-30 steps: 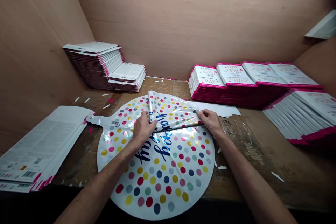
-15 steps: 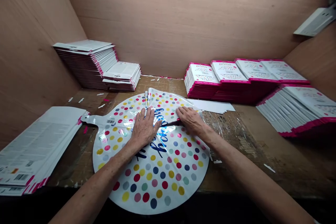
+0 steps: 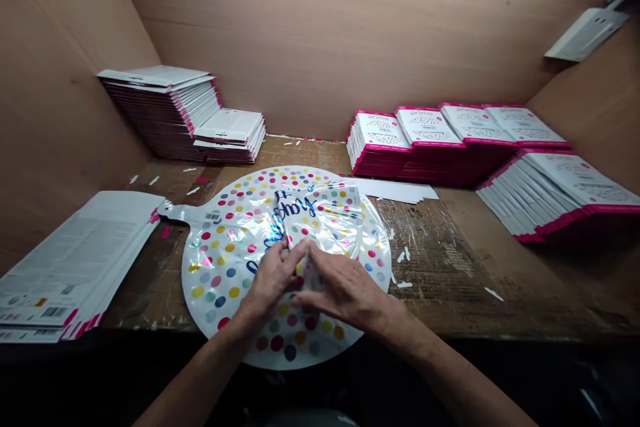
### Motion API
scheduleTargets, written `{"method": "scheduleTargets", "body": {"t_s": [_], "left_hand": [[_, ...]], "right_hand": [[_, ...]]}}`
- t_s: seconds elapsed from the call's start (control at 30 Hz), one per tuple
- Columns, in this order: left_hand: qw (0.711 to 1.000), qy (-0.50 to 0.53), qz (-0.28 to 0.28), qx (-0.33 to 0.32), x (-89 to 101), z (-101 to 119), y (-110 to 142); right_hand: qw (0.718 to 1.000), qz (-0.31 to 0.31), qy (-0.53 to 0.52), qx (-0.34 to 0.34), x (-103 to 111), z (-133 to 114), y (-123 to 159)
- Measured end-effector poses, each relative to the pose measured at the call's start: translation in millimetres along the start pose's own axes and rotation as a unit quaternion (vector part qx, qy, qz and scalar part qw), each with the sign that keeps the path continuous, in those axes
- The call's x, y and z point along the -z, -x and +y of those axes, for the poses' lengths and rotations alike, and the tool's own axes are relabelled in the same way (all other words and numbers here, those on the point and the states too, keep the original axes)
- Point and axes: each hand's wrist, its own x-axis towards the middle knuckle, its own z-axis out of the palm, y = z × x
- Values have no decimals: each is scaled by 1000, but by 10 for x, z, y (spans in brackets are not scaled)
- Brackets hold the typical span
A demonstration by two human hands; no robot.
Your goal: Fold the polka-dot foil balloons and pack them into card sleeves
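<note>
A round white foil balloon [image 3: 210,280] with coloured dots lies flat, its narrow neck pointing left. On its right half rests a folded layer of the same dotted foil [image 3: 335,213] with blue script; I cannot tell whether it belongs to the same balloon. My left hand [image 3: 273,273] is closed in a pinch at the near left edge of this folded layer. My right hand [image 3: 350,287] lies over the layer's near side, thumb apart from the fingers, its index fingertip close to the left thumb. The foil under the right palm is hidden.
White-and-pink card sleeves [image 3: 75,247] lie fanned at the left. More stacks [image 3: 165,107] stand back left, and printed packs [image 3: 430,140] line the back right. Another row of packs [image 3: 565,193] stands at right. White strips [image 3: 395,190] and paper scraps lie on the cardboard-covered table [image 3: 440,267].
Both hands have gone from lying flat on the foil to meeting near its middle. The foil's right part now shows as a folded layer, and the script has shifted. The view has moved slightly.
</note>
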Motion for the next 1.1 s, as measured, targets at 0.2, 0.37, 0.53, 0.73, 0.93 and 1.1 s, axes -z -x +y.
{"method": "scheduleTargets", "body": {"t_s": [0.2, 0.37, 0.53, 0.73, 0.93, 1.1], "left_hand": [[998, -21, -28, 47, 480, 88, 9], [878, -414, 121, -210, 725, -3, 60], [769, -506, 4, -391, 916, -135, -146], [785, -487, -19, -383, 1070, -118, -328], [723, -563, -47, -398, 1073, -48, -475], [700, -587, -64, -401, 1117, 38, -578]], "right_hand": [[991, 39, 39, 118, 13, 186, 197], [986, 68, 89, 126, -225, 306, 83], [994, 9, 32, 103, -151, 403, -160], [995, 0, -37, 93, -97, 510, -248], [982, -75, 39, 169, -40, 417, -245], [984, -65, 69, 153, -113, 493, -400]]}}
